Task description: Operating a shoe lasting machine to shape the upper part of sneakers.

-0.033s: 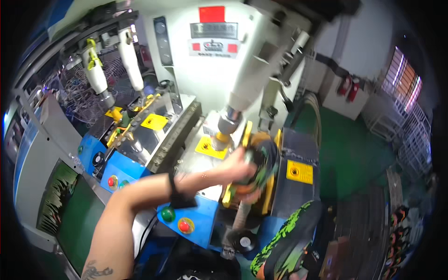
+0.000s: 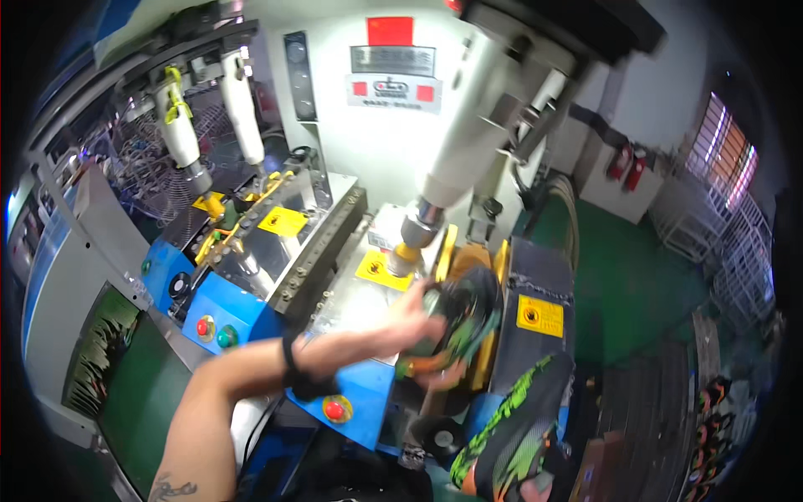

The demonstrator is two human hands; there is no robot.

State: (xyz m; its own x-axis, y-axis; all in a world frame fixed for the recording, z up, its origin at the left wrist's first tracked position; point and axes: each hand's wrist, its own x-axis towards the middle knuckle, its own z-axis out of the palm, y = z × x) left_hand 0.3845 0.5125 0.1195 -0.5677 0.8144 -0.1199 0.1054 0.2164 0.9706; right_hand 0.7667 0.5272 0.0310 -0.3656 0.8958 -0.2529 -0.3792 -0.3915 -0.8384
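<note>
My left hand (image 2: 407, 326) reaches in from the left, a black band around its wrist, and grips a black-and-green shoe (image 2: 474, 314) with orange along its lower edge. The hand is smeared by motion. This shoe sits over the yellow side plates (image 2: 485, 356) of the machine's right station, beside the metal press arm's yellow tip (image 2: 407, 253). At the bottom right, my right hand (image 2: 535, 489) holds a second black-and-green shoe (image 2: 512, 422). Only some of its fingers show; the shoe and the frame's edge hide the rest.
A blue panel with a red button (image 2: 335, 410) lies under my left forearm. To the left, another station has white press arms (image 2: 241, 109) and its own blue panel (image 2: 230, 301). A dark padded block (image 2: 531, 351) stands right of the yellow plates. Several shoes (image 2: 711, 427) line the far right.
My left hand has shifted slightly left and nearer to me. Its wristband now covers the green button that showed before. The whole view has moved a little.
</note>
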